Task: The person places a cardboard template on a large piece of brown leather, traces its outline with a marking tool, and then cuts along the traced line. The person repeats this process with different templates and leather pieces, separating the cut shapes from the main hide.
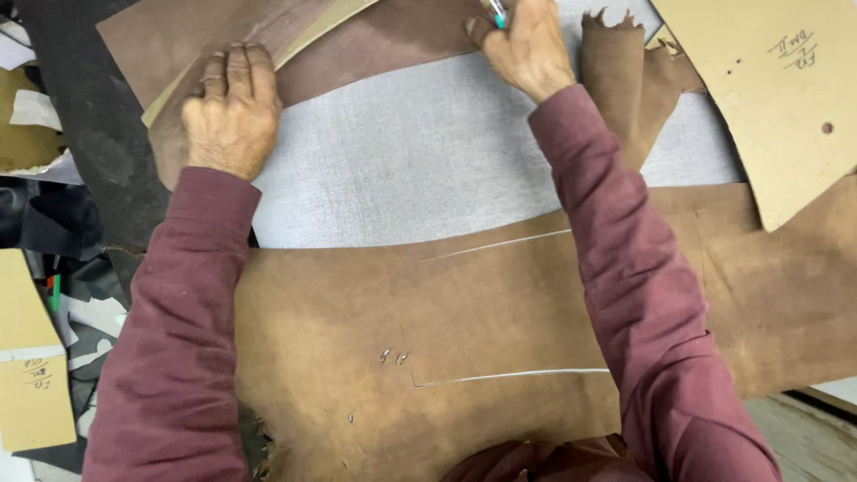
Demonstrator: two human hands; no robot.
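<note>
Brown leather hide, largest piece, spread flat across the near half of the desk; pale traced lines form a rectangle outline on it, ragged edge at lower left. Grey woven sheet lies beyond it, partly under the hide. Darker brown leather piece overlaps the grey sheet's far edge. Tan card pattern, upper right, has small holes and handwriting. A second card pattern sits off the left edge. Torn leather scrap lies just beside the right wrist. Left hand palm down, fingers pressed together, flat on the dark leather and a thin card edge. Right hand at the far edge, fingers pinching a small teal pen.
</note>
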